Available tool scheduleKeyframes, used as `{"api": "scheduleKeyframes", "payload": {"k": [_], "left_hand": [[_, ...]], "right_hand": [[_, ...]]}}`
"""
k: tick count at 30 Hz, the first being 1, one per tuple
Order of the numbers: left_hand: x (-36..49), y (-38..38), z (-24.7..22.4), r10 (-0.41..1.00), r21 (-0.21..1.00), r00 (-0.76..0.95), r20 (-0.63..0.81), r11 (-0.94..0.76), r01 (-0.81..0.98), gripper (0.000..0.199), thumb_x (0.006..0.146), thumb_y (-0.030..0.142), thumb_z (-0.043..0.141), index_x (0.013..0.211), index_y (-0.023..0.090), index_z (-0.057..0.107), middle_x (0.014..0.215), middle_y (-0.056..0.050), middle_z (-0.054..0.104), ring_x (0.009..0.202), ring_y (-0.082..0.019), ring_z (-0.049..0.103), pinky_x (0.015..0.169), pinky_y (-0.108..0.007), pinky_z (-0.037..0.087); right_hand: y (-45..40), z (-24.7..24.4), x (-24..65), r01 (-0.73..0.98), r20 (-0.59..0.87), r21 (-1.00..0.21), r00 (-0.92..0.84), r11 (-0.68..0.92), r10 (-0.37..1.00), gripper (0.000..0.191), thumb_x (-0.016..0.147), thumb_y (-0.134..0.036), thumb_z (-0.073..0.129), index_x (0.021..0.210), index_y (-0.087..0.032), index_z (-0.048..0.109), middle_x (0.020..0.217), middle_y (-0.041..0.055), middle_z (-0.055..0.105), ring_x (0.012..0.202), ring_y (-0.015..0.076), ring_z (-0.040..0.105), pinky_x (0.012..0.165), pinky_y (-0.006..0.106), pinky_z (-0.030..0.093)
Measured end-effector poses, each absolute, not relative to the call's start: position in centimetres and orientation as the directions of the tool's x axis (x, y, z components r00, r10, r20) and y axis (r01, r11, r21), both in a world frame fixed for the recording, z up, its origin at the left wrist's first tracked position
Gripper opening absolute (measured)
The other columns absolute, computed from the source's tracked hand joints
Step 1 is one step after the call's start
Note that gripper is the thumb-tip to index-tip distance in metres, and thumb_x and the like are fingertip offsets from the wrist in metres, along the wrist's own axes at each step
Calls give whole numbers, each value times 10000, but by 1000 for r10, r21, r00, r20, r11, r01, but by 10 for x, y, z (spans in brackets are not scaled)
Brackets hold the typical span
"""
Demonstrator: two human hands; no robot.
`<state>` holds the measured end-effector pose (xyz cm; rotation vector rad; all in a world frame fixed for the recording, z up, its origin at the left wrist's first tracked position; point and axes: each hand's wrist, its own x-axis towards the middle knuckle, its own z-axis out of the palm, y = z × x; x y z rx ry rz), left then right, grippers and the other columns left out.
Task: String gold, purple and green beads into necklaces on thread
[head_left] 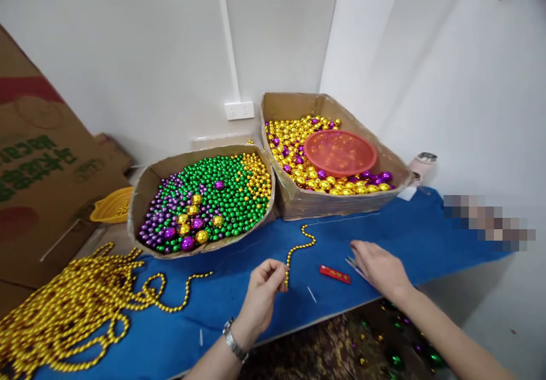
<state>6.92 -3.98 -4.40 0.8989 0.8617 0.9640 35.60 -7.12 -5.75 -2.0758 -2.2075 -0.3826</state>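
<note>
My left hand [265, 286] is closed, thumb and forefinger pinching the near end of a short strand of gold beads [294, 249]. That strand snakes away from the fingers across the blue cloth. To its right, my right hand [381, 269] has curled fingers over a small pointed silver tool [353, 264]. Its two narrow tips stick out to the left; the palm hides the rest, so scissors or tweezers I cannot tell. Between the hands lie a small red packet [335, 274] with gold marks and a thin white stick [311, 294].
A cardboard box [143, 198] holds green, purple and gold beads; another box [324, 201] has larger gold and purple ones under a red plastic bowl [341, 152]. Gold bead strands [63, 306] heap at left. A pink flask [424, 166] stands at right. The blue table's [298, 320] front edge is near.
</note>
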Motion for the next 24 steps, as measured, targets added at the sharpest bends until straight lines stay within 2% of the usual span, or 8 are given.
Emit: {"api": "scheduleKeyframes", "payload": {"k": [2, 3, 4, 5, 7, 8, 13, 24], "left_hand": [[68, -43, -44, 932, 911, 310, -189, 284, -300, 258, 761, 389, 671, 753, 139, 608, 594, 27, 496, 562, -85, 433, 558, -208, 352], [68, -44, -44, 935, 912, 303, -187, 280, -299, 258, 762, 389, 671, 755, 139, 609, 597, 27, 497, 564, -86, 433, 562, -209, 354], [67, -45, -44, 937, 915, 294, -187, 276, -296, 258, 762, 389, 671, 755, 139, 609, 602, 26, 500, 567, -87, 434, 565, -211, 357], [67, -46, -44, 941, 918, 284, -186, 269, -292, 257, 762, 387, 671, 754, 138, 610, 605, 24, 503, 569, -88, 435, 567, -212, 358], [65, -47, -44, 948, 925, 267, -175, 251, -285, 252, 765, 380, 671, 750, 135, 612, 610, 20, 511, 573, -89, 436, 568, -213, 357], [64, -48, -44, 951, 928, 259, -170, 243, -284, 248, 768, 376, 668, 751, 135, 613, 615, 18, 516, 576, -89, 438, 569, -213, 356], [61, -51, -44, 958, 933, 242, -157, 224, -282, 222, 774, 352, 666, 758, 137, 615, 630, 16, 534, 594, -92, 445, 586, -218, 364], [60, -53, -46, 968, 953, 221, -122, 177, -245, 221, 773, 364, 661, 756, 148, 622, 655, 11, 560, 614, -103, 464, 601, -220, 379]], "right_hand": [[-77, -44, 312, 993, 263, 26, -117, 114, 958, 246, 950, -224, 353, 1055, -231, 576, 998, 57, 663, 911, 153, 619, 771, 248, 476], [-81, -37, 290, 985, 274, -43, -149, 167, 950, 257, 964, -250, 329, 1054, -248, 570, 996, 37, 662, 905, 130, 621, 778, 223, 477], [-85, -30, 270, 938, 303, -246, -164, 243, 939, 250, 964, -263, 341, 1031, -240, 580, 954, 41, 665, 876, 135, 627, 768, 226, 484], [-89, -25, 252, 868, 329, -400, -164, 295, 930, 244, 961, -276, 352, 1009, -239, 588, 908, 42, 667, 836, 142, 634, 752, 241, 493], [-95, -18, 228, 746, 375, -577, -120, 333, 919, 224, 949, -287, 386, 949, -234, 604, 834, 40, 662, 760, 151, 634, 737, 267, 500], [-97, -16, 220, 709, 389, -619, -96, 337, 916, 216, 943, -291, 400, 927, -231, 607, 810, 39, 658, 733, 153, 631, 720, 270, 501], [-99, -22, 210, 652, 406, -683, -37, 330, 913, 191, 936, -294, 431, 919, -220, 606, 769, 36, 640, 688, 148, 616, 635, 244, 488], [-98, -24, 203, 632, 389, -708, -24, 315, 921, 196, 941, -282, 433, 949, -223, 620, 773, 26, 646, 686, 140, 616, 641, 244, 482]]}}
